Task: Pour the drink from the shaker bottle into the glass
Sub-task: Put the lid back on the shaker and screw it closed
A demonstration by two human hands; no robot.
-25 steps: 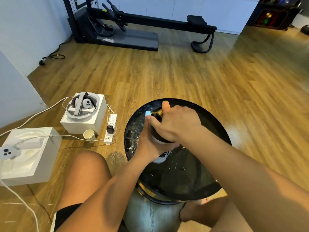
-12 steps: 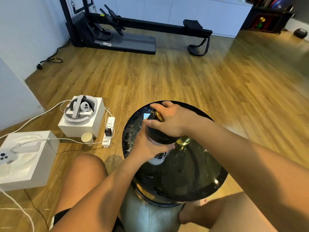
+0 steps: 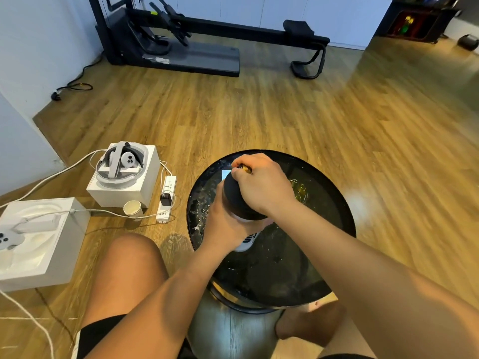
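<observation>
My left hand (image 3: 223, 224) is clamped round the body of the shaker bottle (image 3: 242, 203), holding it upright on the black round table (image 3: 337, 203). Just above that grip, my right hand (image 3: 264, 185) is closed over the bottle's dark lid (image 3: 233, 195), fingertips (image 3: 237, 167) at the gold cap on top, so I judge I'm at the opening step. Right of both grips, near the wrist, sits the glass (image 3: 300, 189), amber-tinted inside; how full, I can't tell. Nothing is tipped, so the pour itself looks not yet begun.
</observation>
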